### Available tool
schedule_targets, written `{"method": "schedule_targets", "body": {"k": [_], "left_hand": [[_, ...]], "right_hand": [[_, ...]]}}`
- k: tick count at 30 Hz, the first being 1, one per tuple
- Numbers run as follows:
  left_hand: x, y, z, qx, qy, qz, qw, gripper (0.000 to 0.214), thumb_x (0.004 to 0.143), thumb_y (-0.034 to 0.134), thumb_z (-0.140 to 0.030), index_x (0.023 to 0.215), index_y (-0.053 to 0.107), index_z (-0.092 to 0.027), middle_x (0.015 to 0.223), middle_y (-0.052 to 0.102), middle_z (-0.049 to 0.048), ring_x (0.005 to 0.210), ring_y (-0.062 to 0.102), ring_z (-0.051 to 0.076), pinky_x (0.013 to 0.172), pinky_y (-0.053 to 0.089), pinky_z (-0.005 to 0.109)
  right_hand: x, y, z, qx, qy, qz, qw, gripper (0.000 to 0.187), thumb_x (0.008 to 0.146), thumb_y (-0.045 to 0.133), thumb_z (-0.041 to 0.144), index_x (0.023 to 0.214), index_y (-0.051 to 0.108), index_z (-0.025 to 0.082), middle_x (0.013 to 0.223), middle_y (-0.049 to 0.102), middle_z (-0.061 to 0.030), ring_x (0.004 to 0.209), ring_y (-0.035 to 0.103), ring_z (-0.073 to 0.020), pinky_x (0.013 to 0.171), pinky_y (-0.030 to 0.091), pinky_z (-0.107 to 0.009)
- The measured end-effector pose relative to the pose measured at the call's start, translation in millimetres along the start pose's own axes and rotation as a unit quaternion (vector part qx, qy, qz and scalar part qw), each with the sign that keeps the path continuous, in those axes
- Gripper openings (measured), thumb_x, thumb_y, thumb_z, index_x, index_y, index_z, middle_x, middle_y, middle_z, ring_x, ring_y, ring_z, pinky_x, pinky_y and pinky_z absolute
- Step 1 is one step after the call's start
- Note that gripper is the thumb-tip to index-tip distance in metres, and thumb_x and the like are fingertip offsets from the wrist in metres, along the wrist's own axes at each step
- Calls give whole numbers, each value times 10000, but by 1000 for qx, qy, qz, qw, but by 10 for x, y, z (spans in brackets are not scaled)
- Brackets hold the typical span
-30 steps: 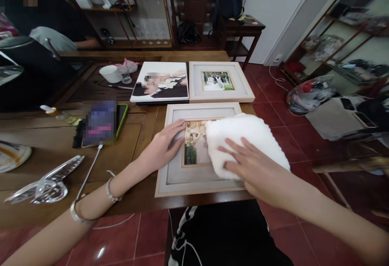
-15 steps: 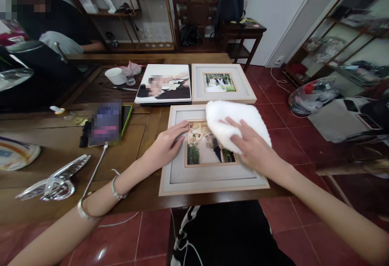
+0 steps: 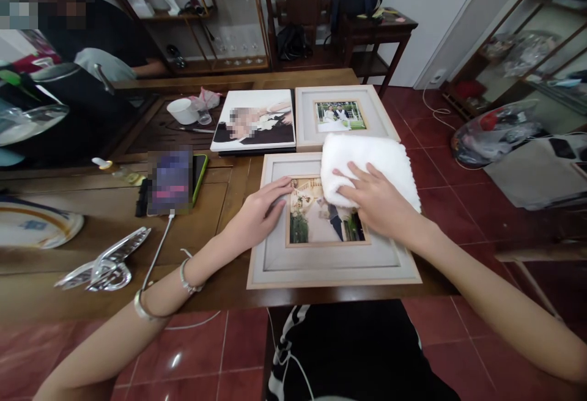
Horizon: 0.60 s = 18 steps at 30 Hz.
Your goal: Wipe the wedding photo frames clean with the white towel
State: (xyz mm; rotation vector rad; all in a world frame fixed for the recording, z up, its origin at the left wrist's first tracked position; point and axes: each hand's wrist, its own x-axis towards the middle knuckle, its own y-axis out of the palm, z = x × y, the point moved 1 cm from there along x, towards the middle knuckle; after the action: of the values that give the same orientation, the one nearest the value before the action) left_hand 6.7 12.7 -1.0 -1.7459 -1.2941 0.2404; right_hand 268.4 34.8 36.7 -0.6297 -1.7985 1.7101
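A pale wooden picture frame (image 3: pixel 321 263) with a wedding photo lies flat at the near edge of the wooden table (image 3: pixel 114 217). My left hand (image 3: pixel 259 214) rests flat on its left border, fingers stretched toward the photo. My right hand (image 3: pixel 376 199) presses a white fluffy cloth (image 3: pixel 367 159) onto the frame's upper right part, fingers spread over the cloth. The cloth hides the top right corner of the frame.
Behind lie a second pale frame (image 3: pixel 339 114) and a photo canvas (image 3: pixel 254 123). A phone (image 3: pixel 174 181) on a charging cable, a plate (image 3: pixel 36 227), a silver ornament (image 3: pixel 103 263) and a white cup (image 3: pixel 182 110) sit to the left. Another person (image 3: pixel 82 40) sits far left.
My right hand has slid the white cloth from the lower right of the frame up to its top right, uncovering the photo. My left hand has stayed on the left border.
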Motion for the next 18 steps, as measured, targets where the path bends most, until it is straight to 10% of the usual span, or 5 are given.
{"method": "schedule_targets", "body": {"k": [11,18], "left_hand": [[-4,21,-10,14,18,-2,1000,338,988,413,-245,1239,597,-113,1387,555,189,1332,495,255,1123,404,480],[7,4,-3,4,27,8,1000,335,992,397,-229,1254,587,-143,1368,583,159,1336,490,254,1124,398,487]], "right_hand": [[-905,-371,693,102,-52,50,992,628,591,446,-15,1122,633,264,1479,480,-60,1371,422,-318,1042,462,-553],[-626,-223,588,116,-31,31,992,671,577,429,-32,1158,612,251,1500,455,-31,1408,367,-271,1105,403,-527]]}}
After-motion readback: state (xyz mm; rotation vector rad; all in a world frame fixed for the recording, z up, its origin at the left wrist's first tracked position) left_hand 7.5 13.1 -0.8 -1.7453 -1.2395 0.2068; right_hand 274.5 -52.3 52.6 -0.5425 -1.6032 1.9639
